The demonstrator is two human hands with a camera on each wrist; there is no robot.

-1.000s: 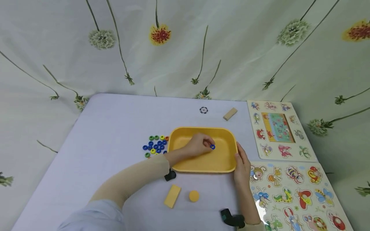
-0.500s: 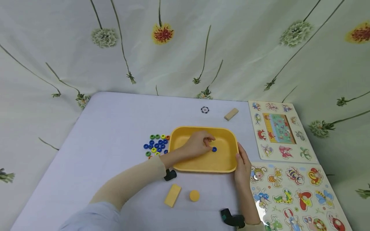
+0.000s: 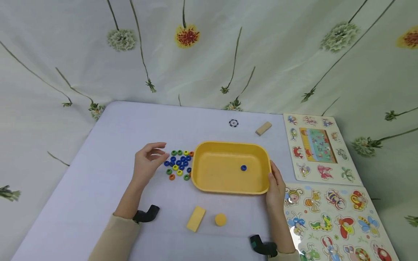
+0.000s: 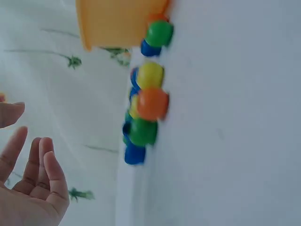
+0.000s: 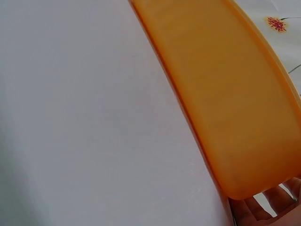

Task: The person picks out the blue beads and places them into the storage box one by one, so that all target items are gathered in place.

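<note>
My left hand (image 3: 145,165) hovers just left of a cluster of small ring-shaped beads (image 3: 178,162), fingers loosely bent, thumb and fingertips apart, holding nothing. The beads are blue, green, yellow and orange, lying on the white table beside the tray; the left wrist view shows those beads (image 4: 153,103) from the side, with the hand (image 4: 35,188) off to their left. A yellow rectangular tray (image 3: 228,190) stands right of them. One blue bead (image 3: 243,168) lies inside it. My right hand (image 3: 275,190) holds the tray's right end; in the right wrist view its fingers (image 5: 277,200) show at the tray's corner.
A wooden block (image 3: 196,219) and a yellow disc (image 3: 220,219) lie in front of the tray. Behind it are a poker chip (image 3: 233,123) and another wooden block (image 3: 263,128). Two picture puzzle boards, a sea one (image 3: 294,170) and an insect one (image 3: 339,210), lie at the right.
My left hand has let go of the blue bead inside the tray and moved left, out over the table beside the bead cluster. The right hand stays at the tray's end.
</note>
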